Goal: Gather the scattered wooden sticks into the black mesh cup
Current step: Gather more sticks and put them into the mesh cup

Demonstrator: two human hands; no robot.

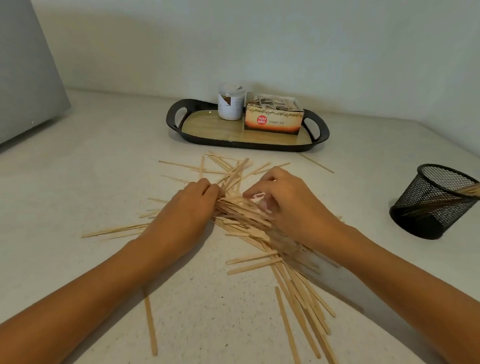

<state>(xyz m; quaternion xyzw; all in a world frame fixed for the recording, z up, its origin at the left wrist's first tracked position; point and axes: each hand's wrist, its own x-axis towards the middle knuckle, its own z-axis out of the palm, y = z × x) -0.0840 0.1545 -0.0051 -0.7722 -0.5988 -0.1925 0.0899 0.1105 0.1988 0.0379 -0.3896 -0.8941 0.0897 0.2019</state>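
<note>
Several flat wooden sticks (243, 220) lie scattered in a loose heap on the pale countertop. My left hand (190, 204) sits on the heap's left side, its fingers curled round a bunch of sticks. My right hand (284, 199) is on the heap's right side, fingers curled down and pinching sticks; it is slightly blurred. The black mesh cup (434, 202) stands apart at the right, with a few sticks leaning inside it, their tips over its rim.
A black-rimmed tray (248, 142) behind the heap carries a white jar (230, 101) and a ginger tea box (273, 116). A grey appliance side (13, 68) stands at the far left. Stray sticks lie near the front edge (150, 325) and beside the tray (317, 164).
</note>
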